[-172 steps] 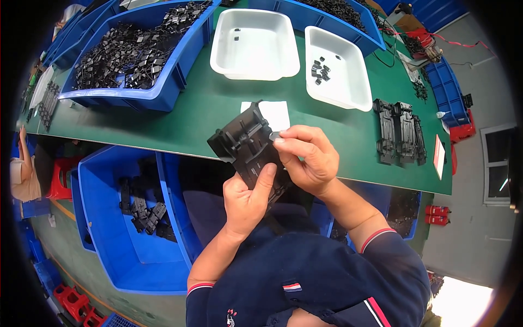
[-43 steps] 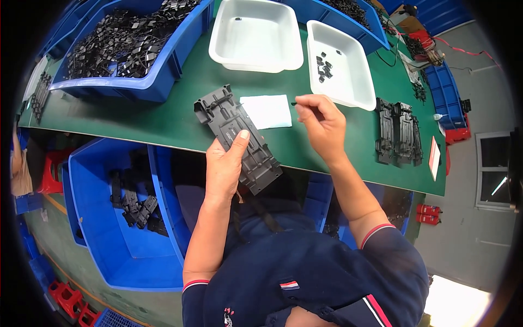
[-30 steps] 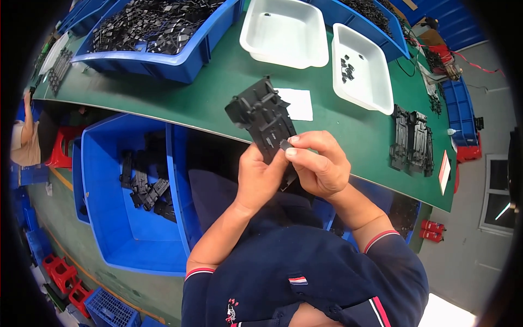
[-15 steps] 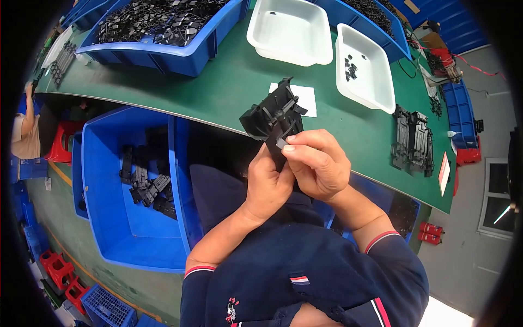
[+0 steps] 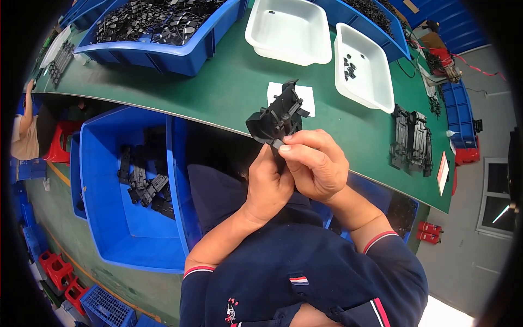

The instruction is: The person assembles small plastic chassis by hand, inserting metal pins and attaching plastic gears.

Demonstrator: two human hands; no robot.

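Both hands are together in front of my chest, at the near edge of the green table. My left hand is closed round the lower end of a black plastic housing, which tilts up and away from me. Thumb and forefinger of my right hand pinch a small grey piece against the housing's lower part. Fingers cover most of that piece, so its exact shape is hidden. Behind the housing a white paper sheet lies on the table.
On the green table stand a blue bin of black parts and two white trays, one beside the other. Black housings lie at right. A blue crate with black parts sits below left. Another person's arm shows far left.
The housing has tipped slightly to the right and its upper end has turned a little. My right fingers stay on the grey piece, now closer against the housing.
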